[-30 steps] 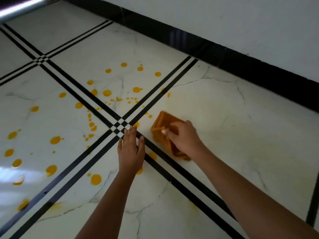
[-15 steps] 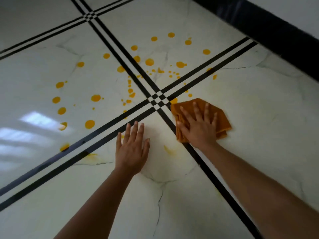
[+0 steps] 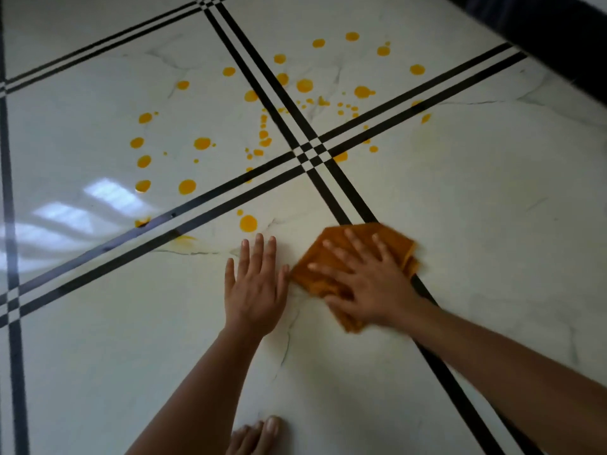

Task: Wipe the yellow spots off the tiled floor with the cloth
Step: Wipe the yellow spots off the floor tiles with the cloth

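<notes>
Here, yellow round spots [image 3: 187,186] dot the glossy white tiled floor [image 3: 98,339] at left. The left hand [image 3: 256,290] lies flat, empty, grip open. Beside it, the right hand [image 3: 371,290], fingers spread, presses the folded orange cloth [image 3: 394,239] onto the floor.

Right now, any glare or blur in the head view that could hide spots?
Head view: window glare washes out the left tiles beside the yellow spots; the right hand and cloth show slight motion blur; wide-angle lens bows the black tile lines.

soft daylight, window glare on floor [image 3: 65,211] left, slight motion blur.
</notes>
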The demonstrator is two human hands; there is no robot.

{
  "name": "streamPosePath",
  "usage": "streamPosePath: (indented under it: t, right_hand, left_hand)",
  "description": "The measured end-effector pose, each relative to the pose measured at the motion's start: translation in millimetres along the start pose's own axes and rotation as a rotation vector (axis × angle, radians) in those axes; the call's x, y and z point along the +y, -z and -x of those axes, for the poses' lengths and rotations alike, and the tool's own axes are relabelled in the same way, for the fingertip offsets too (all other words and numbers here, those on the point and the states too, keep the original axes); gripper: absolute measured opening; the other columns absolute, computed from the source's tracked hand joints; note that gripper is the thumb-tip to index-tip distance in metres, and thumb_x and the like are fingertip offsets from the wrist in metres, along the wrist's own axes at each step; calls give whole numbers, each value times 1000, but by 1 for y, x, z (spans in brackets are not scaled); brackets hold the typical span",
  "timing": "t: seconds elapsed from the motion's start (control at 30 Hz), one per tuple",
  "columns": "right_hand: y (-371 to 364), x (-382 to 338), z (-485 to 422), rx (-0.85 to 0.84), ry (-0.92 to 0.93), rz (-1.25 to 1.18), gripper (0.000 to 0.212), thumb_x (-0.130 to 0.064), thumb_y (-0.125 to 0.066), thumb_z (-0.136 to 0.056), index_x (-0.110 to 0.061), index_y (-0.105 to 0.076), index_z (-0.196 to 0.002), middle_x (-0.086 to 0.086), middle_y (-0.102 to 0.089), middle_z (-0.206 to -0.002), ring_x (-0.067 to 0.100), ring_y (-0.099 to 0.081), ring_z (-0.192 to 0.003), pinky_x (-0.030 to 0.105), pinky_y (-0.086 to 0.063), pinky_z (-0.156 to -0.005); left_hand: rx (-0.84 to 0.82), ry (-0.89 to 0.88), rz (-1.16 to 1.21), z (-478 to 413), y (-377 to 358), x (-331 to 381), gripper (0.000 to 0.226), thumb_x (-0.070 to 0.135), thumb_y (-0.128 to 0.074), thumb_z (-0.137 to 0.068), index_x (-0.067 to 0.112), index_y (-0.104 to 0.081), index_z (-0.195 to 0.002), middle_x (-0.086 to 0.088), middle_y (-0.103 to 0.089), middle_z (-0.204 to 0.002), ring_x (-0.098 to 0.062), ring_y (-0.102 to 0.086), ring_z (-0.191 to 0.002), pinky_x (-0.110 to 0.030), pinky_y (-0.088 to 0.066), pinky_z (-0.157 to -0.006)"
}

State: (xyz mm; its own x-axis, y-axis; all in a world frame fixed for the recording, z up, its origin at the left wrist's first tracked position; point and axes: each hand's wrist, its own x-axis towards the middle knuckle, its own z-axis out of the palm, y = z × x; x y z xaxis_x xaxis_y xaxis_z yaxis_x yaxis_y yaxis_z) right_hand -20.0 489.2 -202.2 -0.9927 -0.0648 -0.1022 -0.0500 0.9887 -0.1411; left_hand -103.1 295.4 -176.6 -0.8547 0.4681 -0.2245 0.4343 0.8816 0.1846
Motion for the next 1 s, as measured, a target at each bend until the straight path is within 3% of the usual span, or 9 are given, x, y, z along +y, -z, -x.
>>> streamPosePath:
  t: [0.13,0.3,0.43,0.6,0.67,0.77,0.8,0.93,1.0]
  right_hand:
    - [15,45,-5,-4,-515,-76,60,-70,-13,-86,-51,-1,-142,-4,-3,-159,34,4,-145,60,0,-111]
    - [-6,43,89,5,-58,21,57,-69,-11,-87,-50,-18,-141,-1,-30,-153,35,-21,-141,59,-13,-109]
    - [8,48,80,65,-712,-140,62,-66,-21,-85,-44,-23,-142,3,-25,-155,39,-12,-143,60,-2,-109]
    - [-14,-19,151,-25,-89,-75,63,-68,-29,-80,-44,-34,-138,3,-39,-148,38,-31,-136,60,-14,-105]
    - [-14,29,153,102,-233,-9,62,-68,-25,-81,-46,-30,-139,2,-36,-150,39,-28,-138,59,-11,-107]
    - [2,65,138,90,-828,-148,63,-69,-22,-86,-46,-16,-144,0,-13,-158,38,-1,-144,58,4,-110]
    - [0,58,138,159,-825,-177,62,-68,-25,-86,-44,-20,-143,2,-16,-157,39,-3,-143,60,2,-110]
    - [-12,56,194,41,-328,-39,59,-69,-19,-86,-46,-29,-139,0,-35,-150,37,-27,-139,60,-16,-107]
    - [-4,116,203,71,-590,-2,63,-71,-11,-84,-48,-15,-142,-2,-23,-155,36,-17,-142,61,-12,-110]
  left_hand:
    - [-17,-43,-16,19,-12,23,72,56,10,-81,27,7,-147,4,10,-156,-12,19,-139,-38,8,-113]
    - [-21,-84,1,33,-24,59,70,56,7,-83,27,7,-147,8,17,-151,-14,19,-140,-38,9,-113]
    - [-41,-104,0,58,-33,79,68,55,6,-84,29,6,-147,10,16,-150,-14,16,-141,-38,8,-113]
    - [-7,36,6,102,-36,69,70,57,2,-83,29,3,-147,11,12,-152,-10,13,-140,-40,2,-114]
    - [-50,-50,-38,107,-35,68,69,57,3,-84,29,6,-146,10,12,-153,-12,15,-141,-40,4,-114]
    - [-71,-161,-46,100,-41,91,68,56,4,-83,30,9,-146,9,16,-152,-13,18,-140,-38,8,-114]
    - [-69,-181,-32,93,-43,102,69,56,5,-83,29,9,-146,8,16,-151,-13,19,-140,-38,8,-114]
    - [-67,-270,10,69,-54,144,68,56,4,-83,30,4,-147,9,15,-150,-14,15,-141,-38,5,-114]
    - [-71,-324,-4,63,-58,160,67,54,3,-84,31,2,-147,12,15,-149,-14,12,-141,-39,4,-114]
